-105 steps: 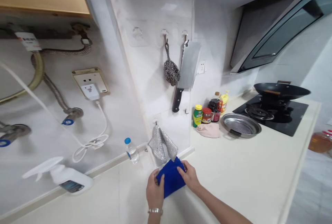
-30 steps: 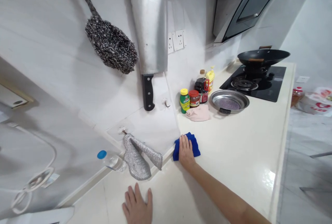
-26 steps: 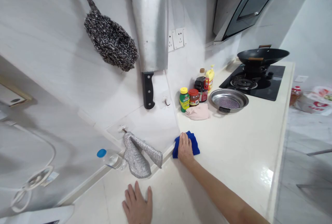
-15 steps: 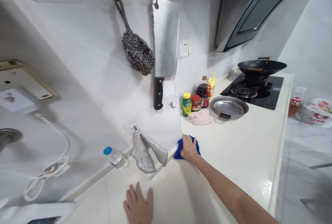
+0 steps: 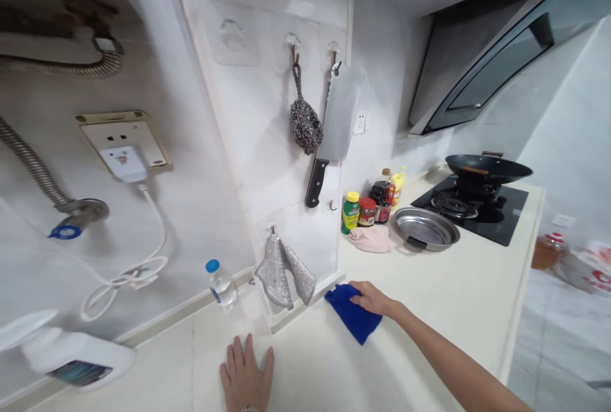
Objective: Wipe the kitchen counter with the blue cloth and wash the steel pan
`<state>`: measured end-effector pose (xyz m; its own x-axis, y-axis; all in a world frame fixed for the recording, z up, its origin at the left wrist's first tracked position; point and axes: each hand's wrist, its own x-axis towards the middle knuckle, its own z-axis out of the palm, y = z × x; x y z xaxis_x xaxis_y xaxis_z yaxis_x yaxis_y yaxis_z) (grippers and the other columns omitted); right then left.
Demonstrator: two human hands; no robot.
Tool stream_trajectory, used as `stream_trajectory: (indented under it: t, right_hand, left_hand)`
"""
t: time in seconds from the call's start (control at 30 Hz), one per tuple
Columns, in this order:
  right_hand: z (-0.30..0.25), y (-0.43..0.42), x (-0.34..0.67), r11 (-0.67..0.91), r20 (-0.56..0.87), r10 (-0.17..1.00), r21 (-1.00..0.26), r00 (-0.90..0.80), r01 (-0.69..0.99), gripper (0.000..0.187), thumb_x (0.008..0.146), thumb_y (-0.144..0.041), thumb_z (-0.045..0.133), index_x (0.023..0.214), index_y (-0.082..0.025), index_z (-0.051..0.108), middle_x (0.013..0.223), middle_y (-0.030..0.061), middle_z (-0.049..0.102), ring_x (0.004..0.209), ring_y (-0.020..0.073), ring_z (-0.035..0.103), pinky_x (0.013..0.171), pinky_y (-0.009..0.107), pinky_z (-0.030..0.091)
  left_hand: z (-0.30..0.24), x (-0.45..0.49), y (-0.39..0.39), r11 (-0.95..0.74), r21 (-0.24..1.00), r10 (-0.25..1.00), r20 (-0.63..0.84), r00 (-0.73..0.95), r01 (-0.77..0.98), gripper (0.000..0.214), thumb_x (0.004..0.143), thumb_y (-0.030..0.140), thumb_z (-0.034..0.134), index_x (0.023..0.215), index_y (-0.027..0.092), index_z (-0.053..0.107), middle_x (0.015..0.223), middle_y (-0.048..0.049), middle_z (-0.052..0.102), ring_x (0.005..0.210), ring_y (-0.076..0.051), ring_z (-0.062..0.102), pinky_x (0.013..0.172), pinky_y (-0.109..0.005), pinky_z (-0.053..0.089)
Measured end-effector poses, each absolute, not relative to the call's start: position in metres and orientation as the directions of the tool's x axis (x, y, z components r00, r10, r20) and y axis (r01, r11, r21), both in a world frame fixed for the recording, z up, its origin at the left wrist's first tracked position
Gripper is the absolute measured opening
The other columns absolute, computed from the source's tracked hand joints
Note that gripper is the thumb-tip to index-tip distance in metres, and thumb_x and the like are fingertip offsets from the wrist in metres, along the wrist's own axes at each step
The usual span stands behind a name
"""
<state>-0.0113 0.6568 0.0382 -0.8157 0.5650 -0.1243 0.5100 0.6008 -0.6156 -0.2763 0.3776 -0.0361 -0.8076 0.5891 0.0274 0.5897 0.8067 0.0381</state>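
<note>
soft blue cloth (image 5: 354, 317), glossy counter (image 5: 458, 284)

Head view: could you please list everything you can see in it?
blue cloth: one, blue, on counter under right hand
mesh cloth: one, silver, hung low on wall
scourer: one, grey, hung on wall
cleaver: one, steel with black handle, hung beside scourer
water bottle: one, clear with blue cap, by wall
spray bottle: one, white, far left
condiment jars: several, mixed, against wall
pink cloth: one, pink, before condiment jars
steel pan: one, silver, beside hob
wok: one, black, on hob
left hand: one, flat on counter
right hand: one, on blue cloth
</note>
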Motion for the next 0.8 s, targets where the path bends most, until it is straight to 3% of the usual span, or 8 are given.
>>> stream_trajectory:
  t: [0.13, 0.2, 0.27, 0.37, 0.5, 0.6, 0.7, 0.8]
  right_hand:
    - [0.056, 0.640, -0.006, 0.587, -0.264, 0.354, -0.684, -0.897, 0.433, 0.012, 0.078, -0.026, 0.061, 0.085, -0.020, 0.068, 0.077, -0.0038, 0.069, 0.073, 0.0160, 0.065, 0.063, 0.022, 0.047]
    - [0.062, 0.634, -0.007, 0.625, -0.324, 0.278, -0.654, -0.904, 0.426, 0.018, 0.073, -0.026, 0.067, 0.090, -0.020, 0.071, 0.079, -0.0025, 0.070, 0.074, 0.0177, 0.066, 0.065, 0.024, 0.049]
    - [0.064, 0.629, -0.009, 0.731, -0.264, 0.338, -0.531, -0.903, 0.428, 0.036, 0.072, -0.024, 0.070, 0.107, -0.020, 0.071, 0.097, 0.0035, 0.073, 0.089, 0.0223, 0.068, 0.080, 0.031, 0.052]
    - [0.052, 0.618, -0.009, 0.777, 0.007, 0.593, -0.267, -0.805, 0.570, 0.046, 0.081, -0.016, 0.059, 0.128, -0.017, 0.062, 0.119, 0.0152, 0.068, 0.107, 0.0277, 0.065, 0.102, 0.044, 0.045]
    - [-0.002, 0.574, -0.012, 0.573, 0.130, 0.819, -0.184, -0.558, 0.798, 0.035, 0.094, -0.019, 0.041, 0.116, -0.012, 0.067, 0.103, 0.0204, 0.072, 0.097, 0.0312, 0.068, 0.096, 0.049, 0.049]
    - [-0.056, 0.531, -0.015, 0.535, 0.294, 0.827, -0.147, -0.479, 0.832, 0.048, 0.093, -0.033, 0.050, 0.130, -0.006, 0.062, 0.134, 0.0283, 0.061, 0.128, 0.0466, 0.053, 0.108, 0.068, 0.036]
    - [-0.087, 0.512, -0.015, 0.568, 0.439, 0.772, -0.150, -0.460, 0.809, 0.060, 0.095, -0.040, 0.049, 0.147, -0.010, 0.049, 0.153, 0.0233, 0.046, 0.147, 0.0457, 0.030, 0.118, 0.073, 0.019]
    - [-0.086, 0.529, -0.012, 0.644, 0.380, 0.738, -0.152, -0.558, 0.749, 0.064, 0.096, -0.042, 0.046, 0.151, -0.009, 0.043, 0.158, 0.0222, 0.038, 0.151, 0.0429, 0.023, 0.121, 0.070, 0.017]
  left_hand:
    - [-0.028, -0.273, 0.378, 0.810, 0.040, 0.585, 0.009, -0.811, 0.585, 0.073, 0.092, 0.057, 0.030, 0.153, 0.016, 0.035, 0.166, -0.0136, 0.027, 0.155, -0.032, 0.019, 0.126, -0.052, 0.018]
    - [-0.024, -0.272, 0.378, 0.807, 0.048, 0.589, 0.008, -0.808, 0.588, 0.074, 0.093, 0.057, 0.028, 0.153, 0.016, 0.035, 0.166, -0.0141, 0.028, 0.155, -0.032, 0.019, 0.126, -0.052, 0.019]
    - [-0.024, -0.273, 0.379, 0.804, 0.063, 0.591, 0.018, -0.807, 0.591, 0.073, 0.092, 0.056, 0.027, 0.152, 0.015, 0.036, 0.166, -0.0146, 0.029, 0.155, -0.032, 0.020, 0.126, -0.052, 0.019]
    - [-0.026, -0.275, 0.380, 0.802, 0.099, 0.589, 0.037, -0.808, 0.589, 0.074, 0.092, 0.056, 0.026, 0.152, 0.015, 0.038, 0.165, -0.0153, 0.029, 0.155, -0.032, 0.020, 0.126, -0.053, 0.019]
    - [-0.031, -0.276, 0.381, 0.799, 0.126, 0.585, 0.059, -0.809, 0.587, 0.074, 0.092, 0.057, 0.026, 0.151, 0.015, 0.039, 0.165, -0.0156, 0.029, 0.155, -0.033, 0.020, 0.126, -0.054, 0.018]
    - [-0.033, -0.276, 0.381, 0.797, 0.129, 0.586, 0.073, -0.807, 0.590, 0.073, 0.092, 0.056, 0.026, 0.150, 0.014, 0.040, 0.165, -0.0160, 0.030, 0.154, -0.033, 0.021, 0.126, -0.054, 0.018]
    - [-0.033, -0.275, 0.380, 0.793, 0.132, 0.589, 0.087, -0.804, 0.595, 0.073, 0.092, 0.055, 0.026, 0.150, 0.014, 0.040, 0.164, -0.0159, 0.031, 0.154, -0.033, 0.021, 0.125, -0.054, 0.018]
    - [-0.032, -0.275, 0.380, 0.798, 0.135, 0.583, 0.074, -0.809, 0.587, 0.074, 0.092, 0.057, 0.024, 0.151, 0.015, 0.039, 0.165, -0.0155, 0.030, 0.154, -0.033, 0.021, 0.125, -0.054, 0.018]
